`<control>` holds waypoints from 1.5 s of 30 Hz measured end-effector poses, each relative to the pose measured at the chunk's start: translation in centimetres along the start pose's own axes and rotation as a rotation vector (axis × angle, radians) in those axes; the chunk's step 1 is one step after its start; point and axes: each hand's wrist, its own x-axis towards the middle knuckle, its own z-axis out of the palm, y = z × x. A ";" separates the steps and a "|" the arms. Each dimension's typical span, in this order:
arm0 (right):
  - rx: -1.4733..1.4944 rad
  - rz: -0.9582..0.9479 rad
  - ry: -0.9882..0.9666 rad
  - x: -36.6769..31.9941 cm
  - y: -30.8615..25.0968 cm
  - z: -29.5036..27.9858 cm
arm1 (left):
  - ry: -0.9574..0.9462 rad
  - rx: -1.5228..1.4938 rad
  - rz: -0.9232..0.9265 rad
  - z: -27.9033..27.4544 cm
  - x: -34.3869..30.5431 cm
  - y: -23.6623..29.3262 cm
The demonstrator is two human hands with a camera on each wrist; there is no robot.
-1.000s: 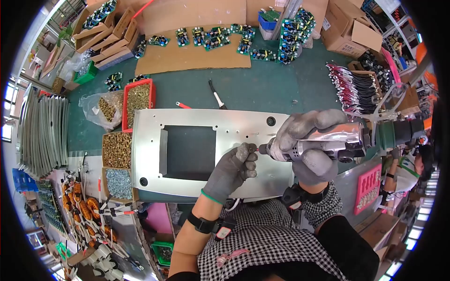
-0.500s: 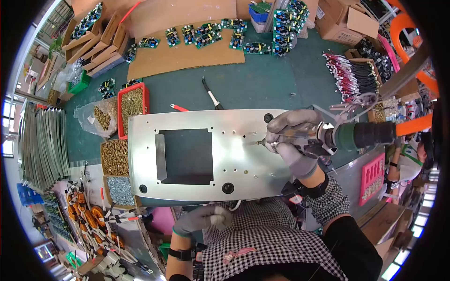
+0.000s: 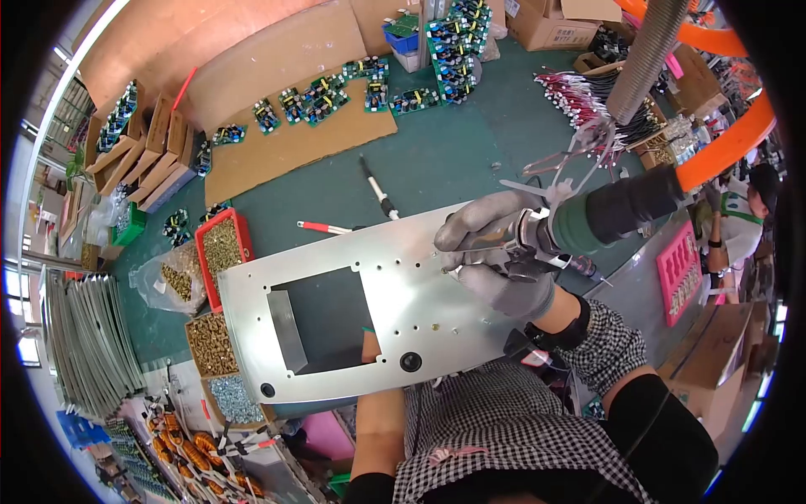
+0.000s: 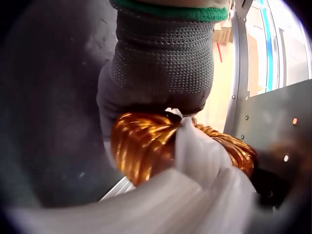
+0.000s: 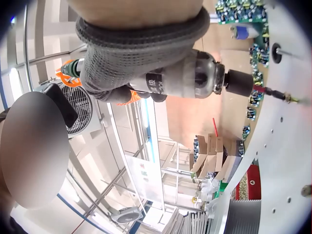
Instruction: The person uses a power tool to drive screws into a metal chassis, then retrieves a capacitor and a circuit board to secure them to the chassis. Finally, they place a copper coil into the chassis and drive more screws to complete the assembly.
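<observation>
My right hand (image 3: 504,256) grips a power screwdriver (image 5: 183,78) over the right part of a silver metal panel (image 3: 411,307). The driver's bit holds a small brass-coloured screw (image 5: 291,99) at the panel's face. My left hand (image 4: 158,73) is beneath the panel; in the head view, some wrist and green cuff show through the rectangular cutout. In the left wrist view, that gloved hand holds a copper-wound ring coil (image 4: 141,146), its fingertips mostly hidden behind the windings. White sleeved leads (image 4: 165,200) cross in front of the coil.
An orange hose (image 3: 726,147) runs to the driver. Left of the panel are a red bin of brass parts (image 3: 222,248) and boxes of fasteners (image 3: 235,399). Circuit boards (image 3: 323,101) lie on cardboard at the back. Another person (image 3: 743,218) is at far right.
My left hand left the driver's tip, dropped to the panel's front edge, then went underneath. The driver swung more upright in my right hand. The panel's right side now sits higher in view.
</observation>
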 end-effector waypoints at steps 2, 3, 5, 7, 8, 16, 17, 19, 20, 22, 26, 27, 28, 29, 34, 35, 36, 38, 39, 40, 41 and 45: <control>-0.004 -0.055 -0.040 0.1 0.0 -0.2 | -0.012 -0.089 -0.033 0.2 0.3 0.3; 0.022 -0.033 -0.026 0.0 0.1 -0.2 | -0.015 -0.123 -0.047 0.2 0.5 0.3; 0.068 0.013 -0.003 0.0 0.5 -0.1 | -0.022 -0.187 -0.065 0.4 0.8 0.5; 0.080 -0.089 0.013 0.8 1.5 0.8 | -0.028 -0.237 -0.079 0.4 0.9 0.6; 0.089 -0.140 0.018 1.2 1.9 1.2 | -0.029 -0.260 -0.086 0.5 0.9 0.6; 0.019 -0.050 0.027 1.4 1.7 2.4 | -0.045 -0.425 -0.112 0.9 1.5 1.2; -0.017 -0.112 -0.050 1.7 2.4 2.1 | -0.049 -0.444 -0.116 1.0 1.6 1.2; -0.067 -0.169 -0.093 1.4 2.9 2.2 | -0.059 -0.488 -0.121 1.0 1.8 1.3; -0.089 -0.199 -0.116 1.4 3.2 2.2 | -0.061 -0.510 -0.123 1.0 2.0 1.4; 0.069 -0.217 -0.090 1.2 4.0 2.6 | -0.072 -0.552 -0.129 1.0 2.1 1.5; 0.020 -0.080 0.010 1.0 3.5 3.1 | -0.098 -0.645 -0.141 0.8 2.5 2.0; 0.058 -0.071 -0.018 1.1 3.3 3.0 | -0.108 -0.669 -0.142 0.7 2.7 2.1; 0.095 -0.063 -0.044 1.3 3.2 2.8 | -0.119 -0.698 -0.144 0.7 2.9 2.4; 0.128 -0.049 -0.069 1.3 3.3 2.7 | -0.134 -0.729 -0.148 0.7 3.2 2.6; 0.142 -0.026 -0.100 1.5 2.6 2.3 | -0.241 -0.903 -0.121 0.8 4.9 4.8; 0.139 -0.008 -0.084 1.5 2.2 2.5 | -0.242 -0.932 -0.122 0.7 5.0 4.7; 0.149 0.017 -0.082 1.5 2.0 2.9 | -0.216 -0.948 -0.118 0.4 4.7 4.1; 0.193 -0.014 -0.081 1.2 2.3 3.1 | -0.110 -0.969 -0.139 -0.9 2.6 1.4; 0.183 -0.013 -0.101 1.2 2.5 2.8 | -0.058 -0.975 -0.153 -1.9 1.1 -0.2; 0.170 -0.016 -0.119 1.3 2.6 2.5 | 0.011 -0.948 -0.151 -3.3 -0.6 -2.0; 0.159 -0.014 -0.105 1.4 2.7 2.4 | 0.064 -0.882 -0.154 -4.5 -2.7 -4.8; 0.085 -0.067 -0.059 1.6 2.9 2.7 | 0.287 -0.601 -0.255 -12.5 -13.3 -9.9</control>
